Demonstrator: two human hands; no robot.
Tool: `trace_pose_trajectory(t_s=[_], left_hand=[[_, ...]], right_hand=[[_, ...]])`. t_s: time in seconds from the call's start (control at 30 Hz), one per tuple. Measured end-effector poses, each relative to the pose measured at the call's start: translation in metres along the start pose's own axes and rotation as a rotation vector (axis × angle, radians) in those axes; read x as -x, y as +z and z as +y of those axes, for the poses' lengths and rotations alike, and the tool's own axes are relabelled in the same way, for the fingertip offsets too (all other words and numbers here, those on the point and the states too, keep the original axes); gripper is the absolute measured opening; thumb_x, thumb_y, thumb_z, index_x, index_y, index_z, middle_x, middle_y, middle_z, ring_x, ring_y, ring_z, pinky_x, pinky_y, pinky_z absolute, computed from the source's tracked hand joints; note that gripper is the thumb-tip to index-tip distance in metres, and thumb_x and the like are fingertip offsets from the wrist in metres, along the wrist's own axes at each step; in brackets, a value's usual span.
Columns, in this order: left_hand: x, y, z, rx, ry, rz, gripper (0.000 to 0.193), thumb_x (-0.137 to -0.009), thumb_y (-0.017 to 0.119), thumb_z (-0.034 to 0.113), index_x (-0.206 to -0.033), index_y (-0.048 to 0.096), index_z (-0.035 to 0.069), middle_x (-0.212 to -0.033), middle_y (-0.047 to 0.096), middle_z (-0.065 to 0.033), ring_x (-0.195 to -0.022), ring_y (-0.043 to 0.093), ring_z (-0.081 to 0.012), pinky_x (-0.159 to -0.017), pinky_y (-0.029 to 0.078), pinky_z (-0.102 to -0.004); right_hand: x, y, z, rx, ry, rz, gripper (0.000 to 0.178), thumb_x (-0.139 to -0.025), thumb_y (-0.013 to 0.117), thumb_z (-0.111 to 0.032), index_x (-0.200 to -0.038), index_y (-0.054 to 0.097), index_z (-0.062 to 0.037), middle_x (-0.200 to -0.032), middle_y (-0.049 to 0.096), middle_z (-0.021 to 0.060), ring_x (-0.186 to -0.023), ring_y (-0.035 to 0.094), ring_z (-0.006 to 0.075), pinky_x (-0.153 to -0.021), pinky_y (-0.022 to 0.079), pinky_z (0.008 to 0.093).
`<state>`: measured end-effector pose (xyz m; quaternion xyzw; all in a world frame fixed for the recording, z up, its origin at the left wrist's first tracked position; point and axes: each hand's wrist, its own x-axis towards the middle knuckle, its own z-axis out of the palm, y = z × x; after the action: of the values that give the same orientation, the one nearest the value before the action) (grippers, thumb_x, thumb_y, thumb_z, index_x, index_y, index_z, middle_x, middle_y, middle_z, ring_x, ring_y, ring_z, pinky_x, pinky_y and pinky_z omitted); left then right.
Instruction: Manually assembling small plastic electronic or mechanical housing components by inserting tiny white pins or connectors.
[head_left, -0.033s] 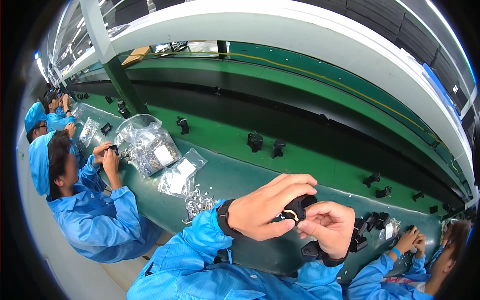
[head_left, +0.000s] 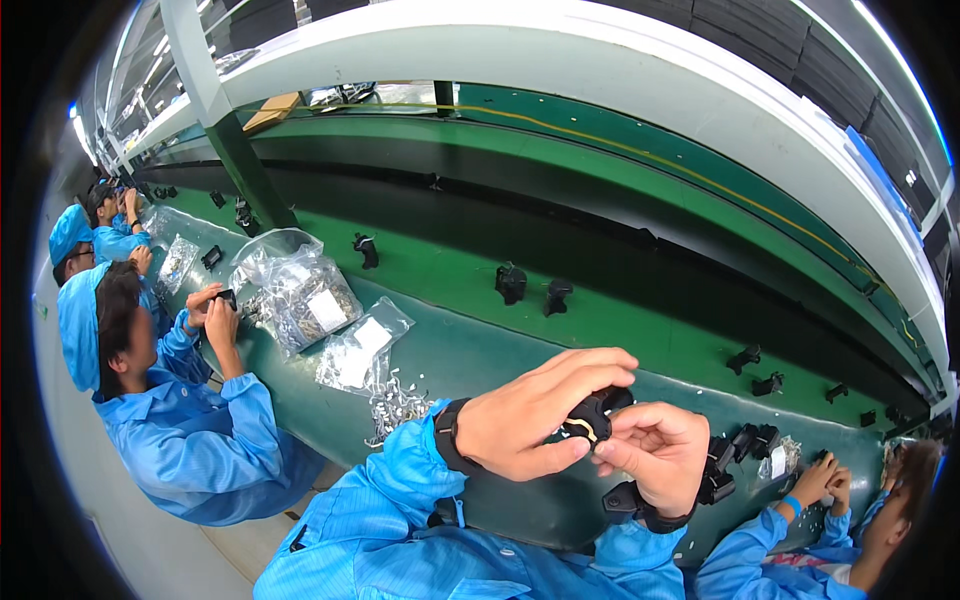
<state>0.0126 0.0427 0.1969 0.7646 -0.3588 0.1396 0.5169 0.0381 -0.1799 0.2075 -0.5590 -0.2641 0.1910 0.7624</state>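
Between my hands, above the near side of the green table, is a small black molded part [head_left: 588, 408] with a pale yellowish strip [head_left: 580, 428] along its near face. My left hand [head_left: 525, 415] is closed round it from the left, fingers over the top and thumb below. On the other side my right hand [head_left: 662, 448] pinches at the part's right edge, thumb and fingers together. Whether a small piece sits in that pinch is hidden. Loose small metal pieces [head_left: 398, 408] lie on the table to the left of my left wrist.
Clear bags [head_left: 300, 300] of metal pieces stand left on the table [head_left: 450, 345]. Beyond it, several black parts [head_left: 510, 284] rest on a green strip. More black parts [head_left: 745, 440] lie right of my right hand. Co-workers in blue [head_left: 190, 400] sit on both sides.
My left fingers have shifted very slightly over the black part. Nothing else has visibly changed.
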Motion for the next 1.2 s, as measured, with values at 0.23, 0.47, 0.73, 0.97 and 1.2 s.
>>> trace_pose_trajectory(t_s=[0.23,0.47,0.73,0.97,1.2], left_hand=[[-0.002,0.010,0.000,0.207,0.048,0.126,0.049,-0.100,0.060,0.022,-0.143,0.052,-0.001,-0.151,0.048,-0.0311,-0.133,0.056,-0.0428,-0.110,0.045,-0.0463],[-0.004,0.005,0.001,0.086,0.101,0.099,0.044,-0.099,0.060,0.020,-0.137,0.058,-0.002,-0.143,0.056,-0.0282,-0.133,0.055,-0.0450,-0.112,0.043,-0.0519],[-0.003,0.009,-0.003,0.101,0.152,0.098,0.034,-0.102,0.053,0.016,-0.129,0.058,-0.004,-0.132,0.062,-0.0258,-0.128,0.057,-0.0458,-0.109,0.045,-0.0551],[-0.003,0.011,-0.005,0.079,0.161,0.182,0.032,-0.105,0.052,0.021,-0.126,0.056,-0.002,-0.128,0.062,-0.0258,-0.125,0.059,-0.0456,-0.108,0.045,-0.0559],[-0.002,0.015,-0.010,0.077,0.171,0.220,0.031,-0.107,0.051,0.026,-0.123,0.056,-0.001,-0.125,0.064,-0.0259,-0.124,0.059,-0.0460,-0.107,0.046,-0.0561]], right_hand=[[-0.003,-0.002,0.009,-0.202,-0.031,-0.021,0.020,-0.087,0.075,0.013,-0.106,0.068,0.0118,-0.097,0.074,0.0205,-0.083,0.076,0.0236,-0.063,0.064,0.0300],[0.001,-0.004,0.005,-0.060,-0.033,-0.009,0.021,-0.084,0.077,0.015,-0.103,0.069,0.0118,-0.093,0.074,0.0203,-0.080,0.076,0.0237,-0.063,0.064,0.0302],[-0.002,0.002,0.013,-0.128,-0.008,-0.030,0.021,-0.084,0.077,0.014,-0.103,0.069,0.0119,-0.091,0.075,0.0209,-0.079,0.077,0.0252,-0.064,0.065,0.0320],[0.000,0.006,0.004,0.009,-0.013,-0.011,0.017,-0.086,0.077,0.011,-0.102,0.069,0.0121,-0.087,0.076,0.0199,-0.076,0.077,0.0236,-0.062,0.065,0.0303],[0.005,0.018,0.000,0.036,-0.003,0.075,0.015,-0.087,0.077,0.009,-0.100,0.071,0.0113,-0.085,0.076,0.0191,-0.073,0.077,0.0217,-0.061,0.064,0.0285]])
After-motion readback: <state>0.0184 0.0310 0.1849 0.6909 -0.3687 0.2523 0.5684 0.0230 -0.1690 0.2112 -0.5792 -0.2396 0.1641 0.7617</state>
